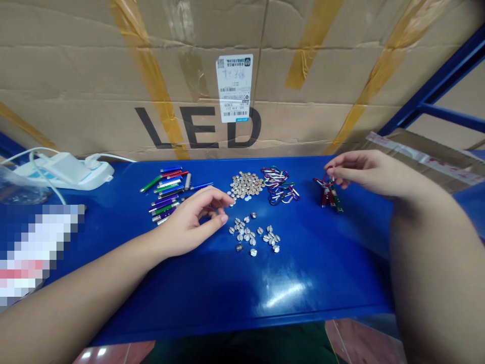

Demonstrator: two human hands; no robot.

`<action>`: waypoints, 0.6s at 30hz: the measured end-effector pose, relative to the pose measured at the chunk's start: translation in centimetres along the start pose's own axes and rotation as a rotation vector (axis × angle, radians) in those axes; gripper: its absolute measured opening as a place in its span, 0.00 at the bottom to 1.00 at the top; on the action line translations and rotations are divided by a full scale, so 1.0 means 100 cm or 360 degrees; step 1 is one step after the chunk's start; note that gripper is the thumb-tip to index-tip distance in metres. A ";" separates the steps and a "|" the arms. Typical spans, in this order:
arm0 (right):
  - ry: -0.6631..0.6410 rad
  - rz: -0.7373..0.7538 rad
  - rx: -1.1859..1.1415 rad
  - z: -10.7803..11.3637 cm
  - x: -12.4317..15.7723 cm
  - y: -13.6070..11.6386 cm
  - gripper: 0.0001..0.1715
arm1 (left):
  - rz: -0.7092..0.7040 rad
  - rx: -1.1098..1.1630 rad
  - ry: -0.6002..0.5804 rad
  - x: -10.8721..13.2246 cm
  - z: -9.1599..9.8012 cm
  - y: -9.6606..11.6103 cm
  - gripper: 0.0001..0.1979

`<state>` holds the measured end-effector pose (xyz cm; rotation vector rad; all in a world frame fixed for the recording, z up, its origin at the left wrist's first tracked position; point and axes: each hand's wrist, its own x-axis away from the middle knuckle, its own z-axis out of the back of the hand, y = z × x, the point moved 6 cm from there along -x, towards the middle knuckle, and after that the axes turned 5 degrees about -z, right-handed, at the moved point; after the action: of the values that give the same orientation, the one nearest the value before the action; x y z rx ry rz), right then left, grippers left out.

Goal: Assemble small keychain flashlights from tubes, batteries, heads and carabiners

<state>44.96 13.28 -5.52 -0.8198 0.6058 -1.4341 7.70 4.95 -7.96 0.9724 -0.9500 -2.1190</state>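
My left hand [193, 222] rests on the blue tabletop [310, 283] with curled fingers, and nothing shows in it. Its fingertips are close to a pile of button cells [246, 184] and a scatter of silver screw-head caps [252, 232]. My right hand [359, 172] pinches the red loop of a carabiner keychain [329, 194], which hangs with several small torches against the table. Coloured carabiners [279, 186] lie in a tangle left of it. Further left lies a row of mini metal torch bodies [164, 192] in green, blue, purple and silver.
A large taped cardboard box [197, 126] printed LED stands along the table's back edge. A white power strip [62, 172] with cables lies at the left, beside a pixelated patch [34, 253]. Flattened cardboard [424, 156] and a blue shelf frame [432, 86] are at the right.
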 end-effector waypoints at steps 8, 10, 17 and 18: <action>0.0131 -0.0258 0.0653 -0.008 -0.030 0.028 0.10 | -0.0012 -0.0035 -0.0023 0.000 0.000 0.002 0.09; 0.0204 -0.0256 0.0825 -0.008 -0.033 0.029 0.10 | -0.0034 -0.0069 -0.0026 0.000 0.000 0.003 0.09; 0.0197 -0.0766 0.0749 0.002 -0.012 0.040 0.34 | -0.0117 -0.0220 -0.0058 0.001 0.004 0.007 0.10; 0.0143 -0.0834 0.0639 -0.002 -0.009 0.041 0.37 | -0.0125 -0.0248 -0.0061 0.001 0.004 0.007 0.09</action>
<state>47.27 13.97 -8.97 -0.6147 0.1517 -1.9965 7.51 4.59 -7.23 0.9069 -0.7630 -2.2475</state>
